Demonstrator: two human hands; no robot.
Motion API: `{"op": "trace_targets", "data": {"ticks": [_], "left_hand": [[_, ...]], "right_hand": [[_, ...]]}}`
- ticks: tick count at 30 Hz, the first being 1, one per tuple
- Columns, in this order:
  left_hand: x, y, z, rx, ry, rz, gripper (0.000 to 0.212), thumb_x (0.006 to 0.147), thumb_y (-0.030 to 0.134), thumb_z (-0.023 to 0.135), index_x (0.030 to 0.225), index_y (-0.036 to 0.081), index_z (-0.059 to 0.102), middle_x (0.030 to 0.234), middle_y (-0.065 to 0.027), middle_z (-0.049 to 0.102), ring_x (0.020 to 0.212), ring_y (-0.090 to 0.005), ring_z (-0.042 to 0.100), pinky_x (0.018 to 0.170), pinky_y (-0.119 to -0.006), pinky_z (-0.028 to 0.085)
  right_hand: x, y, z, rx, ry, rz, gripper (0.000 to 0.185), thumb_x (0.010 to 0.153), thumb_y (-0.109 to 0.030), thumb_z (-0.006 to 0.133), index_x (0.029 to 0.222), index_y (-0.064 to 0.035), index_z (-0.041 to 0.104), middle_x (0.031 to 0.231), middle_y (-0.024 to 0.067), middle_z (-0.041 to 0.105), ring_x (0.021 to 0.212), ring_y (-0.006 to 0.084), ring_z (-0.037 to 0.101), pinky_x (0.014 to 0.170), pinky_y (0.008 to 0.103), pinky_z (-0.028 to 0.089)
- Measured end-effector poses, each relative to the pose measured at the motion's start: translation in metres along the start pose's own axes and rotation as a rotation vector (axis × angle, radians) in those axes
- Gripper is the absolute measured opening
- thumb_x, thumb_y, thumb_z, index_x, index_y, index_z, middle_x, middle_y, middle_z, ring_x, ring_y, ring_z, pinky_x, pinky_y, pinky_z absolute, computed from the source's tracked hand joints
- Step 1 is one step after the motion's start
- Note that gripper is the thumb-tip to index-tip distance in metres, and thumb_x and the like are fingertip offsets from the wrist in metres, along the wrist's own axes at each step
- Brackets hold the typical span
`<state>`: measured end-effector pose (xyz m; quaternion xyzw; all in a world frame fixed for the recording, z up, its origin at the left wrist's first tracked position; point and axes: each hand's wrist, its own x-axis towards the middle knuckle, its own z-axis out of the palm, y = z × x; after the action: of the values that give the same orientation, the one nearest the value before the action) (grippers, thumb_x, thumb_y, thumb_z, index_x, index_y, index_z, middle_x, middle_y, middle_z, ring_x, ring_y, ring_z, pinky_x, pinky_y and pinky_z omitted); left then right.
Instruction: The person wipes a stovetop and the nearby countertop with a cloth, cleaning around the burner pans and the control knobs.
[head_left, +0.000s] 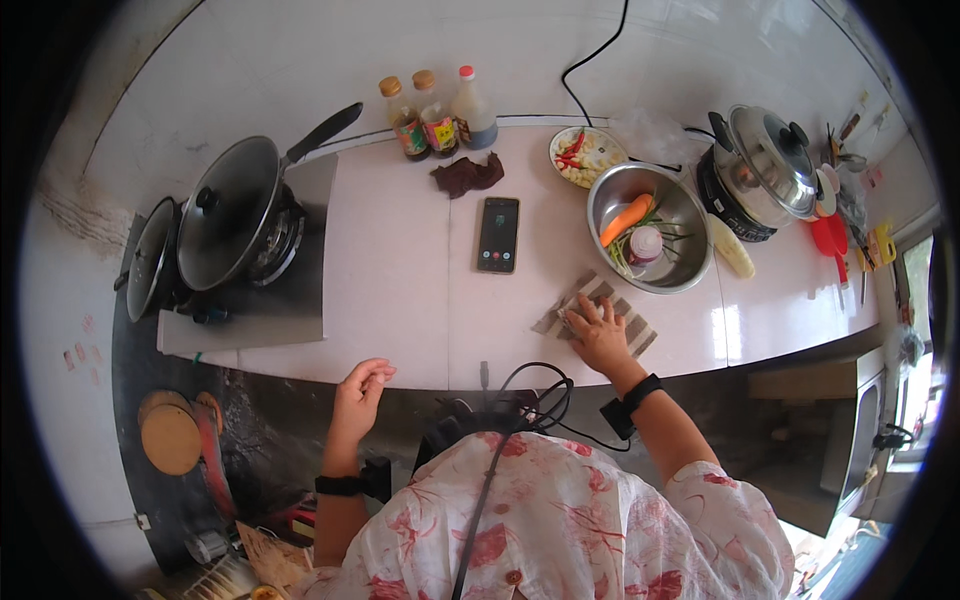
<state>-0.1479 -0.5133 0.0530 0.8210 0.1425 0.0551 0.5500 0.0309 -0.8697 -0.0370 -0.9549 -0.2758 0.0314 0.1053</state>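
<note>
My right hand (602, 341) lies with spread fingers on a brown-and-beige striped cloth (640, 330) at the counter's front part. Just behind the cloth stands a steel basin (679, 270) holding a carrot (626, 219), green onions (616, 255) and a purple onion (646, 245). My left hand (360, 397) hangs at the counter's front edge, its fingers loosely curled and nothing visible in them. A smartphone (498, 235) with its screen lit lies on the counter between and beyond my hands.
A lidded wok (229, 217) sits on a gas stove (311, 300) at left. Behind are sauce bottles (435, 124), a dark crumpled cloth (469, 176) and a plate (611, 152) of garlic and red chillies. Rightward lie a pale peeled vegetable (731, 247) and an electric pot (757, 172). A cable (555, 367) loops before me.
</note>
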Motion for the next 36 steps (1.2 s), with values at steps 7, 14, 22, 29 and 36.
{"op": "trace_targets", "data": {"ticks": [7, 14, 22, 29, 36], "left_hand": [[-0.013, -0.001, -0.011, 0.009, 0.081, -0.038, 0.018, 0.090, 0.007, 0.049, 0.104, -0.003, 0.055, 0.092, -0.0119, 0.066, 0.088, -0.0154, 0.062, 0.078, -0.026, 0.048], [-0.044, -0.019, -0.029, -0.044, 0.162, -0.106, 0.020, 0.090, 0.008, 0.049, 0.105, -0.003, 0.055, 0.094, -0.0122, 0.065, 0.088, -0.0148, 0.062, 0.078, -0.025, 0.047], [-0.086, -0.036, -0.051, -0.091, 0.268, -0.144, 0.020, 0.090, 0.009, 0.049, 0.106, -0.002, 0.055, 0.094, -0.0113, 0.065, 0.087, -0.0154, 0.062, 0.077, -0.026, 0.047], [-0.112, -0.071, -0.096, -0.139, 0.356, -0.144, 0.021, 0.090, 0.011, 0.050, 0.106, -0.001, 0.056, 0.094, -0.0105, 0.065, 0.087, -0.0147, 0.061, 0.076, -0.026, 0.047], [-0.129, -0.094, -0.132, -0.158, 0.367, -0.196, 0.021, 0.090, 0.011, 0.050, 0.105, -0.001, 0.056, 0.094, -0.0099, 0.065, 0.087, -0.0152, 0.061, 0.077, -0.027, 0.047]], "right_hand": [[-0.029, -0.010, 0.000, -0.031, -0.052, -0.212, 0.053, 0.066, -0.021, 0.070, 0.117, -0.0250, 0.055, 0.136, 0.0025, 0.037, 0.123, 0.0353, 0.033, 0.087, 0.0518, 0.036], [0.020, -0.042, -0.004, 0.014, -0.363, -0.602, 0.051, 0.070, -0.024, 0.069, 0.118, -0.0270, 0.054, 0.141, 0.0005, 0.032, 0.130, 0.0345, 0.026, 0.096, 0.0521, 0.031], [0.091, -0.110, 0.016, -0.036, -0.545, -0.723, 0.051, 0.076, -0.026, 0.065, 0.124, -0.0263, 0.049, 0.144, 0.0037, 0.025, 0.133, 0.0347, 0.018, 0.101, 0.0516, 0.028], [0.037, -0.105, -0.008, -0.119, -0.608, -0.682, 0.065, 0.074, -0.023, 0.069, 0.132, -0.0240, 0.040, 0.146, 0.0050, 0.019, 0.132, 0.0374, 0.018, 0.101, 0.0513, 0.030], [0.062, -0.144, 0.016, -0.129, -0.581, -0.630, 0.062, 0.074, -0.025, 0.067, 0.131, -0.0255, 0.040, 0.145, 0.0061, 0.021, 0.132, 0.0380, 0.018, 0.101, 0.0529, 0.029]]}}
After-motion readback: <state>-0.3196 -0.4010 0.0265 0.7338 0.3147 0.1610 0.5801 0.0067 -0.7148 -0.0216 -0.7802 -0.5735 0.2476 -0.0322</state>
